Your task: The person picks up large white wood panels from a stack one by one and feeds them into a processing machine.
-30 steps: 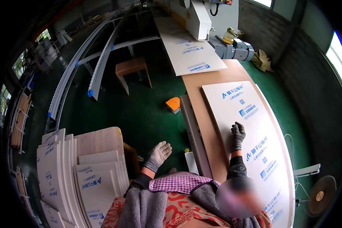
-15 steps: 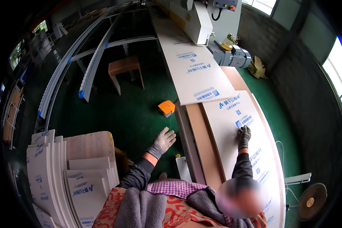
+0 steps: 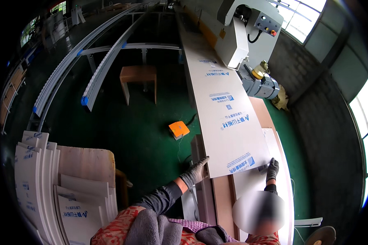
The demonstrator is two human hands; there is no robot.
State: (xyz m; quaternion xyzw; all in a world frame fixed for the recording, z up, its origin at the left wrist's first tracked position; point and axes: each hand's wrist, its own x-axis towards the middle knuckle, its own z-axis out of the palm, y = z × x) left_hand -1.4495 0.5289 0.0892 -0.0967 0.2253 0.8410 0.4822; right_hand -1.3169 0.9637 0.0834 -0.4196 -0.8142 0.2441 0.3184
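Observation:
A long white panel with blue print point(image 3: 229, 106) stretches from beneath the machine toward me, its near end overlapping a lower white panel point(image 3: 249, 185). My left hand point(image 3: 195, 172), in a grey glove, is closed on the upper panel's near left corner, thumb at the edge; its other fingers are partly hidden. At the near right corner, my gloved right hand point(image 3: 272, 169) has its fingers curled at the panel's edge. Brown boards point(image 3: 224, 200) lie beneath the white ones.
The grey machine point(image 3: 249, 36) with a control panel and motor point(image 3: 261, 85) stands at the far right. On the green floor are an orange box point(image 3: 178, 130) and a brown stool point(image 3: 138, 75). White panels point(image 3: 32, 179) stand at left, near roller rails point(image 3: 106, 65).
The upper panel has come toward me over the lower one. My left hand has gone from open in the air to its left corner; my right has moved from the lower panel to its right corner.

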